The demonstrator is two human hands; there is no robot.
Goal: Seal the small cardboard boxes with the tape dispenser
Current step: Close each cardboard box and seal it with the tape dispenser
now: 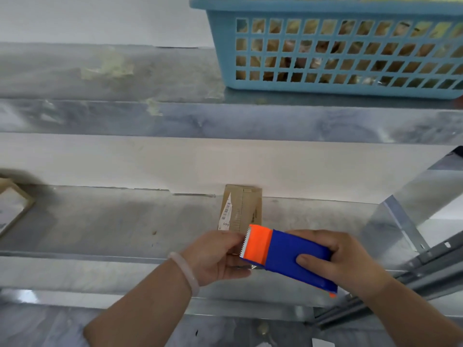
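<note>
A small flat brown cardboard box [241, 207] with a white barcode label lies on the metal shelf, its far end against the white wall. My right hand [333, 259] grips a blue tape dispenser [295, 259] with an orange head and a serrated blade. The blade end sits over the near end of the box. My left hand [215, 256] holds the near end of the box, fingers pinched right beside the blade. The near part of the box is hidden under my hands and the dispenser.
A blue plastic basket [338, 88] filled with brown items stands on the upper shelf at the right. Another cardboard box [12, 206] pokes in at the left edge. Metal shelf rails [413, 266] run at the lower right.
</note>
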